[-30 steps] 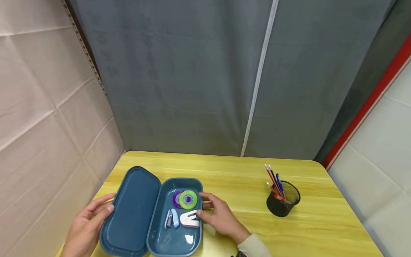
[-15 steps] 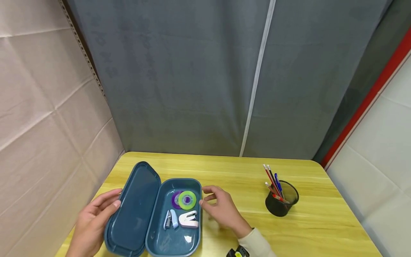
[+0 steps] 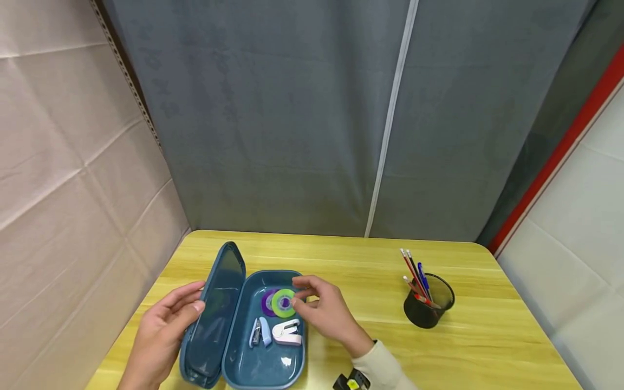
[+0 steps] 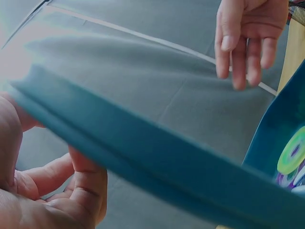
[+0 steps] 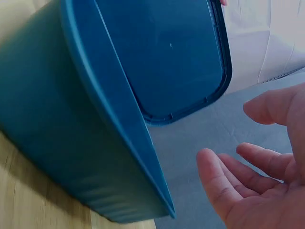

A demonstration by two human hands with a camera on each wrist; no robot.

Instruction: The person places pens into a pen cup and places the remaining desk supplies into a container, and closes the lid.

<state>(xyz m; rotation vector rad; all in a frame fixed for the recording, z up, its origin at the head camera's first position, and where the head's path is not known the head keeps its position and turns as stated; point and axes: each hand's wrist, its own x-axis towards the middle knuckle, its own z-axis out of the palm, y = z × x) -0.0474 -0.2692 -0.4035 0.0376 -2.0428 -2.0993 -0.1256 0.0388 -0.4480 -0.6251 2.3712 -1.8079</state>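
Observation:
The dark blue storage box (image 3: 263,371) stands on the table with its hinged lid (image 3: 216,319) tilted up on the left. My left hand (image 3: 163,336) grips the lid's outer edge between thumb and fingers; the left wrist view shows the lid edge (image 4: 157,148) close up. Over the box's right rim hovers my right hand (image 3: 326,311), fingers relaxed and holding nothing. Inside lie a green tape roll (image 3: 275,306), a purple tape roll (image 3: 265,304), a small light-blue stapler (image 3: 265,331) and a white stapler-like piece (image 3: 285,339). The right hand partly overlaps the green roll's side.
A black pen cup (image 3: 423,314) with pencils and a blue pen (image 3: 423,279) stands to the right on the yellow wooden table (image 3: 487,325). A grey curtain (image 3: 283,135) hangs behind, and pale cloth (image 3: 73,216) covers the left side.
My left hand has swung the lid upward and to the right, so it stands steeper. My right hand drew away from the box rim, then came back over it.

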